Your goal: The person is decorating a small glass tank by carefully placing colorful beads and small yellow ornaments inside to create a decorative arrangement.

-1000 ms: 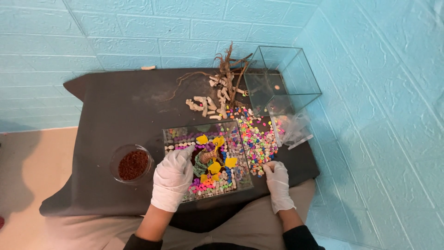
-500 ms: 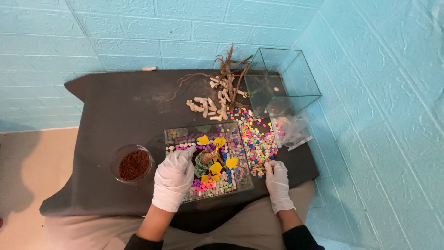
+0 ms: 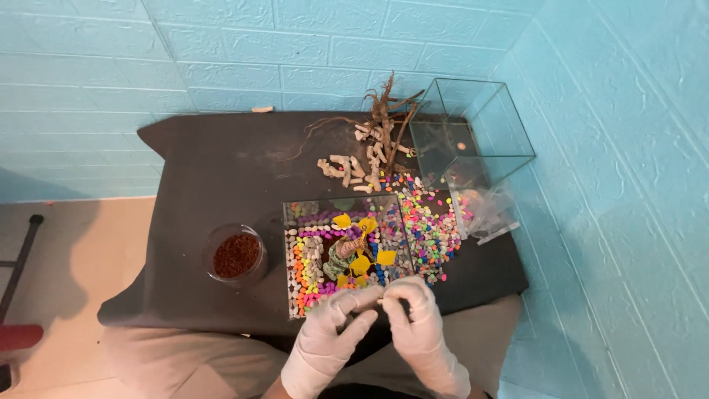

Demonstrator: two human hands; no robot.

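My two hands wear white gloves and meet fingertip to fingertip over the near edge of a shallow glass tank point(image 3: 292, 258). My left hand point(image 3: 329, 336) reaches its forefinger and thumb toward my right hand point(image 3: 421, 329). The right hand pinches a small pale piece point(image 3: 381, 300), too small to identify. The tank holds rows of coloured pebbles point(image 3: 306, 266). A grey-green ornament with yellow plastic leaves point(image 3: 353, 250) stands in the tank's middle, just beyond my hands.
The table is covered by a black cloth point(image 3: 221, 170). Loose bright pebbles point(image 3: 428, 222) lie right of the tank beside a clear plastic bag point(image 3: 493, 214). An empty glass cube tank point(image 3: 509, 122), driftwood point(image 3: 384, 111) and white coral pieces point(image 3: 346, 170) sit at the back. A glass bowl of brown granules point(image 3: 236, 256) stands left.
My left hand has lifted off the tank and my right hand has left the loose pebbles. Both have drawn back toward me and come together at the near edge.
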